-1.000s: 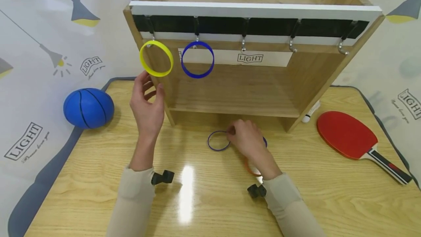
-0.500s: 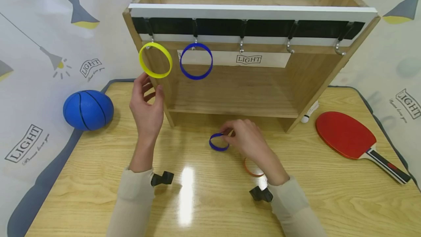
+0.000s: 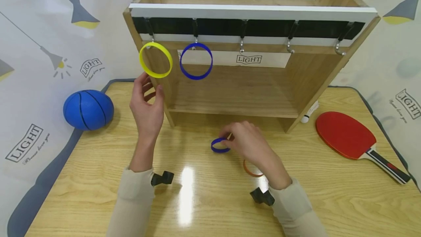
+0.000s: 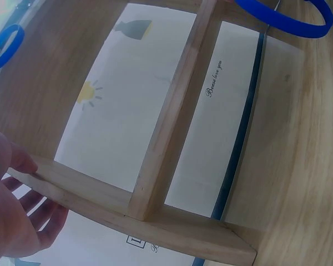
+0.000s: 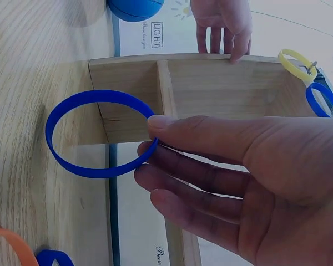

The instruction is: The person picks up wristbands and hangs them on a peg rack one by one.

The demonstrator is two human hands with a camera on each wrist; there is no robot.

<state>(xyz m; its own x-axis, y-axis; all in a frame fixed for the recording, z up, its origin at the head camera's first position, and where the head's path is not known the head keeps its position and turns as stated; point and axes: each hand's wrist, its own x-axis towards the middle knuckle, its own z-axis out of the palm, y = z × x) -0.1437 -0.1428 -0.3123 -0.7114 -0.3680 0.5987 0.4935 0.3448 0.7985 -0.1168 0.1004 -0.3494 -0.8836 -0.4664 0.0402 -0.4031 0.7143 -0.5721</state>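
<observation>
My right hand (image 3: 248, 142) pinches a blue wristband (image 3: 219, 150) between thumb and fingers, just above the table. In the right wrist view, the blue wristband (image 5: 80, 173) stands out from the fingertips as a full loop. My left hand (image 3: 147, 109) holds the left side panel of a wooden shelf (image 3: 230, 90). In the left wrist view, the thumb lies on the inner side of that panel (image 4: 116, 213), the fingers on the outer side. A yellow wristband (image 3: 169, 63) and another blue wristband (image 3: 196, 77) hang from the two leftmost hooks.
An orange wristband (image 3: 251, 173) lies near my right forearm; beside it in the right wrist view is another blue wristband (image 5: 54, 257). Three hooks (image 3: 242, 45) hold nothing. A blue ball (image 3: 88, 110) sits left, a red table tennis bat (image 3: 345, 134) and shuttlecock (image 3: 306, 118) right.
My right hand has taken up the blue wristband, which now tilts off the table and has shifted slightly right. My left hand stays on the shelf panel.
</observation>
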